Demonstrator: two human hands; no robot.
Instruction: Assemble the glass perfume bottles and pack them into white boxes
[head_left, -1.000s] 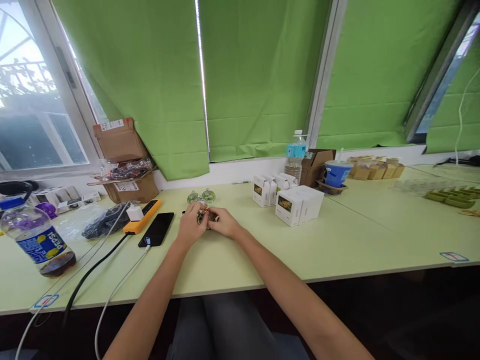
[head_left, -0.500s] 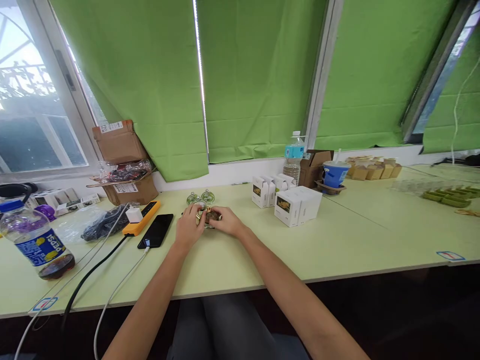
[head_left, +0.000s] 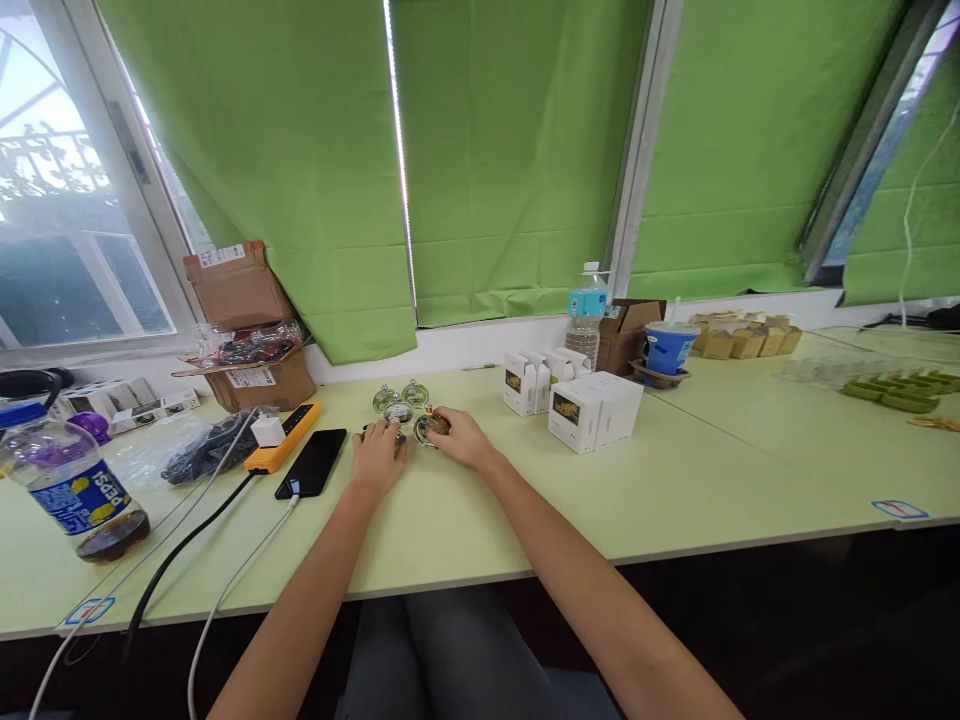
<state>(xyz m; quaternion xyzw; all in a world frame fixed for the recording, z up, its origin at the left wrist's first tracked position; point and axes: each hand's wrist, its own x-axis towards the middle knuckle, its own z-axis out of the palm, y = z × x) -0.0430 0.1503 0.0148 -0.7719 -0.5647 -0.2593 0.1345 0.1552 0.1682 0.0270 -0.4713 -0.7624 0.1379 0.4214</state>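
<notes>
On the table (head_left: pixel 480 520), my right hand (head_left: pixel 463 438) has its fingers closed around the side of a small round glass piece (head_left: pixel 427 429) with a gold-coloured top. To the left, my left hand (head_left: pixel 377 458) curls its fingers over another round piece (head_left: pixel 399 437), of which only dark, shiny edges show. Just behind the hands sit several similar glass pieces: a clear one (head_left: pixel 398 411), a greenish one (head_left: pixel 383 398) and another greenish one (head_left: pixel 415 392). Their exact kind is too small to tell.
White boxes (head_left: pixel 592 412) stand to the right, near a water bottle (head_left: pixel 587 315) and a blue cup (head_left: pixel 667 350). A black phone (head_left: pixel 311 462), an orange power strip (head_left: pixel 283 437), cables and a Pepsi bottle (head_left: pixel 79 490) are on the left. Cardboard boxes (head_left: pixel 259 380) stand behind.
My hands have moved apart. The right one has shifted slightly right with its glass piece, now more visible. The left has drawn away, uncovering the clear piece behind.
</notes>
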